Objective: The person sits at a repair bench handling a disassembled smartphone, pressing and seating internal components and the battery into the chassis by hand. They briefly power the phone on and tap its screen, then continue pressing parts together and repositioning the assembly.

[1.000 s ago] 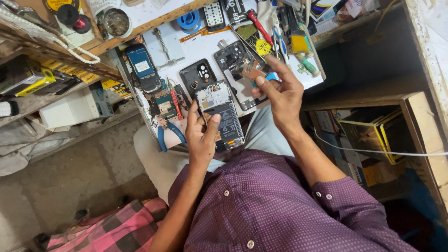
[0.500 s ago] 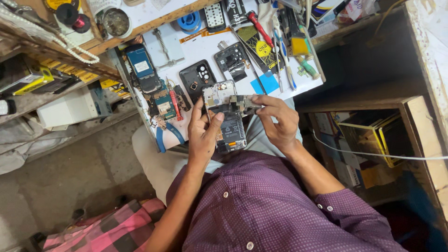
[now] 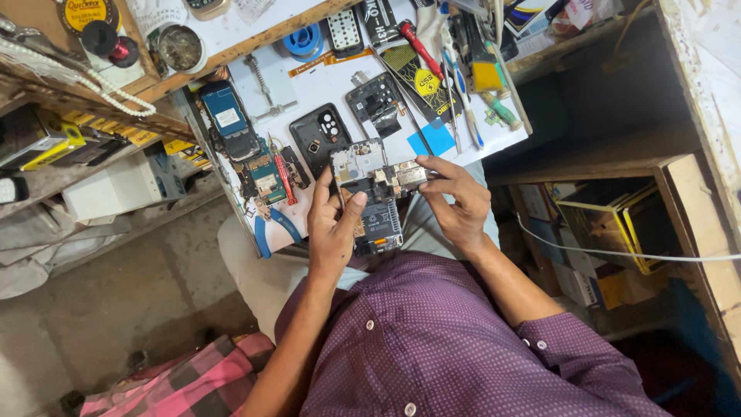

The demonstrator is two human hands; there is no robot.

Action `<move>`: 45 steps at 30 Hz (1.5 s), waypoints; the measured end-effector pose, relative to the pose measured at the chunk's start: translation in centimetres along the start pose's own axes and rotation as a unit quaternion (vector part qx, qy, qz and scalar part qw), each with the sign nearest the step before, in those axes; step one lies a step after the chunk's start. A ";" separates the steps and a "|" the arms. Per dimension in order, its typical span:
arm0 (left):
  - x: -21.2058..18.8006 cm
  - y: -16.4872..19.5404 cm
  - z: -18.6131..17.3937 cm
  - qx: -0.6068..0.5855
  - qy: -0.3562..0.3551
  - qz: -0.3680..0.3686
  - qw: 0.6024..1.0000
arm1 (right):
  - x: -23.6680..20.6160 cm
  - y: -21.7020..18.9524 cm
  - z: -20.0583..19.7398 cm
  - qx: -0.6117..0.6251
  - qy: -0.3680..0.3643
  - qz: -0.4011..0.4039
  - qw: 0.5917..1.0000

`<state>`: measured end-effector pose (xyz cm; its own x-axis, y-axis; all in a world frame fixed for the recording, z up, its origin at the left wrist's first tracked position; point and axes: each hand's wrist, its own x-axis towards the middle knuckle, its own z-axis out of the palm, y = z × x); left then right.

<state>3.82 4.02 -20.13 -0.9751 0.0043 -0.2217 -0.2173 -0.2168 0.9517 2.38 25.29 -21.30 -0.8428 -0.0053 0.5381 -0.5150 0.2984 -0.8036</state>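
An opened phone point(image 3: 372, 202) with its back cover off, circuit boards showing, is held over my lap at the near edge of the white worktop point(image 3: 332, 85). My left hand point(image 3: 333, 228) grips its left side, thumb lying across the middle. My right hand point(image 3: 457, 199) pinches a small circuit board piece point(image 3: 404, 176) at the phone's upper right corner with fingertips and thumb.
On the worktop lie a black phone back cover point(image 3: 320, 134), another opened phone frame point(image 3: 377, 100), a blue-boarded phone point(image 3: 227, 120), red tweezers point(image 3: 284, 177), blue-handled pliers point(image 3: 279, 232), a red screwdriver point(image 3: 421, 48), a blue tape roll point(image 3: 305, 38). Boxes point(image 3: 610, 224) fill the shelf at right.
My right hand came back from the worktop's far side to the phone, carrying a small board piece, and now holds it against the phone's top right. The left hand kept its grip.
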 end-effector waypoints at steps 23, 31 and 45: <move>0.0 0.4 0.2 -0.024 -0.047 0.064 0.997 | -0.2 0.9 0.0 -0.110 -0.007 -0.125 0.986; 0.0 0.5 0.2 -0.019 -0.048 0.066 0.996 | -0.3 1.2 0.0 -0.121 -0.007 -0.125 0.985; 0.1 -0.1 0.2 -0.020 -0.039 0.067 0.997 | -0.2 0.9 -0.1 -0.149 -0.018 -0.123 0.981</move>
<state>3.75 4.28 -20.22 -0.9961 0.0473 -0.0745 -0.0843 -0.2585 0.9623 2.13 25.65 -22.14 -0.7067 -0.1448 0.6926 -0.6398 0.5488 -0.5381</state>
